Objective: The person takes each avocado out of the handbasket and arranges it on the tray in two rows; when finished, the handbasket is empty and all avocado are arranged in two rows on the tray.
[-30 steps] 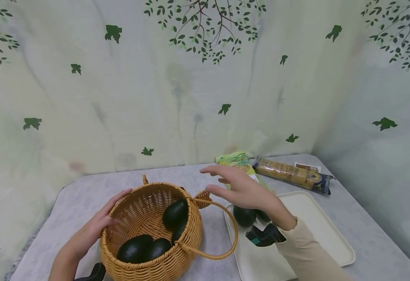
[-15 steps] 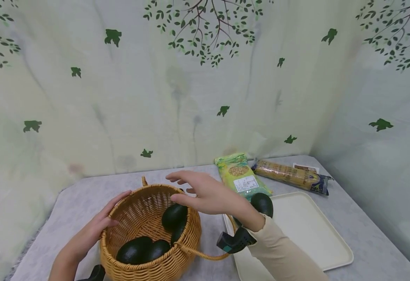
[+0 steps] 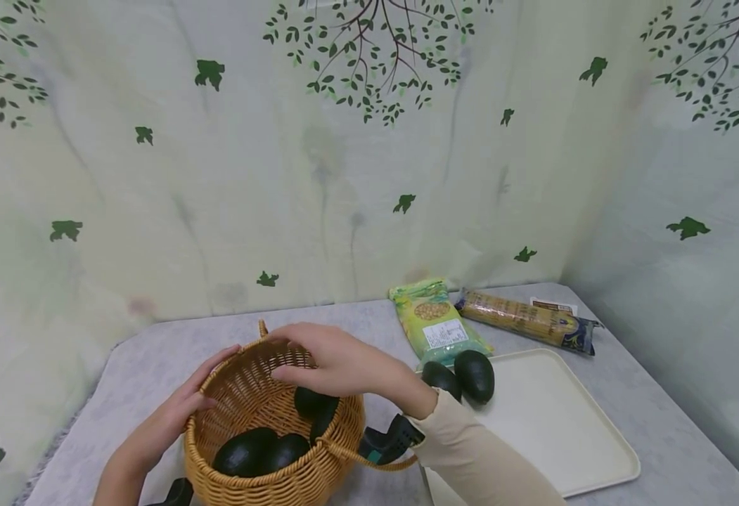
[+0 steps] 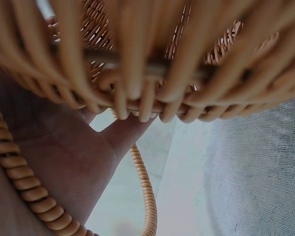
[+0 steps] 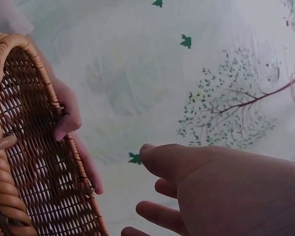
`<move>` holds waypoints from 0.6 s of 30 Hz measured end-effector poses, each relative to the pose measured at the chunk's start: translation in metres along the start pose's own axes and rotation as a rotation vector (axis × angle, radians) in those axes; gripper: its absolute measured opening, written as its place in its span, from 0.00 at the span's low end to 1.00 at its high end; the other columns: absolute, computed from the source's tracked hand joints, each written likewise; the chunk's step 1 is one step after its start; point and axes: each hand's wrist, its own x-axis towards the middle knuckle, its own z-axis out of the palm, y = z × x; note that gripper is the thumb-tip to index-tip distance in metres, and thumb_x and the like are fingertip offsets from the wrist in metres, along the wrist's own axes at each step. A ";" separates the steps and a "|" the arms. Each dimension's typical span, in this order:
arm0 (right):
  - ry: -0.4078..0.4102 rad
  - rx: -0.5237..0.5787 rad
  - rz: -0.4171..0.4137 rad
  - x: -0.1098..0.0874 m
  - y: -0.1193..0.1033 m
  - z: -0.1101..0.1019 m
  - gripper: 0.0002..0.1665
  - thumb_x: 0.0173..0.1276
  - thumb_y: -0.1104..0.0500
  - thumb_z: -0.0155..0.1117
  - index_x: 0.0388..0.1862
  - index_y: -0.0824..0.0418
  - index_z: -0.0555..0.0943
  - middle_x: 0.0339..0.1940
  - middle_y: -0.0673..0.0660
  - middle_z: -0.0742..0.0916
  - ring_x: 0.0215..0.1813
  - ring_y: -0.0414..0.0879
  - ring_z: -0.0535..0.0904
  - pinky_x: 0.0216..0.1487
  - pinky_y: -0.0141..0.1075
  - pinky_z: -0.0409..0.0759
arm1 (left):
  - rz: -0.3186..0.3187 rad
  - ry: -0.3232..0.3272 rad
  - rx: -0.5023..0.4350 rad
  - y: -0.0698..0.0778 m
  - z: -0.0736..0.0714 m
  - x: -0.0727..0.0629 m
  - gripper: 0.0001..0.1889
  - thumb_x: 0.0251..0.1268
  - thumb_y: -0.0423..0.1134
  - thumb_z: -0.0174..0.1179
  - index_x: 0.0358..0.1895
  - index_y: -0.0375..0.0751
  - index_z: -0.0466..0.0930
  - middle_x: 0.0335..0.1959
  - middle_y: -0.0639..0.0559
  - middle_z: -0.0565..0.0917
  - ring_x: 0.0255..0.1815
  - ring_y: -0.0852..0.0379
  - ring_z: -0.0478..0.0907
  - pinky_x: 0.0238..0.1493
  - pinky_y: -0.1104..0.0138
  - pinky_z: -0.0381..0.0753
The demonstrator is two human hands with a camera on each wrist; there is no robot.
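A wicker basket [image 3: 268, 486] stands tilted on the table, holding several dark avocados [image 3: 244, 452]. My left hand [image 3: 160, 425] grips its left rim, thumb on the inner side and fingers along the outside. In the left wrist view the woven wall [image 4: 137, 54] fills the top, with the palm [image 4: 59, 147] below it. Over the basket's far right rim hovers my right hand [image 3: 337, 365], fingers loosely bent and nothing in them. The right wrist view shows that hand [image 5: 211, 189] apart from the rim. Part of the basket's opening is hidden behind it.
Two avocados [image 3: 474, 377] lie at the near-left corner of a cream tray [image 3: 565, 422] on the right. Behind it are a green bag of beans [image 3: 435, 323] and a long pack of noodles [image 3: 521, 315]. A wicker handle [image 3: 382, 462] juts right from the basket.
My right hand has moved left from beside the tray to over the basket, uncovering the green bag and the avocados on the tray. My left hand stays on the rim.
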 end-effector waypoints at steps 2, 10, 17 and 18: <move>-0.015 -0.011 0.006 0.003 0.000 0.004 0.30 0.80 0.48 0.58 0.75 0.57 0.71 0.66 0.52 0.82 0.59 0.38 0.79 0.58 0.28 0.76 | -0.001 0.003 0.004 0.001 0.000 0.000 0.39 0.73 0.31 0.41 0.85 0.59 0.47 0.83 0.50 0.51 0.64 0.84 0.62 0.55 0.43 0.78; -0.094 -0.063 0.059 0.014 0.002 0.018 0.33 0.80 0.44 0.56 0.77 0.58 0.70 0.70 0.53 0.80 0.66 0.39 0.78 0.64 0.30 0.74 | -0.048 -0.012 0.010 0.002 0.002 0.000 0.37 0.77 0.35 0.42 0.85 0.60 0.45 0.85 0.42 0.45 0.66 0.81 0.60 0.59 0.41 0.75; -0.153 -0.073 0.085 0.024 0.004 0.028 0.33 0.80 0.42 0.55 0.76 0.57 0.70 0.68 0.50 0.82 0.64 0.37 0.79 0.61 0.28 0.75 | -0.046 -0.009 0.017 0.005 0.002 0.002 0.38 0.74 0.32 0.40 0.85 0.57 0.43 0.84 0.39 0.45 0.77 0.37 0.58 0.57 0.45 0.77; -0.160 -0.070 0.089 0.025 0.004 0.029 0.34 0.80 0.42 0.55 0.76 0.58 0.70 0.68 0.50 0.82 0.64 0.37 0.79 0.61 0.28 0.75 | -0.051 -0.006 0.018 0.006 0.002 0.001 0.39 0.74 0.32 0.41 0.85 0.58 0.43 0.84 0.40 0.45 0.77 0.44 0.60 0.57 0.46 0.77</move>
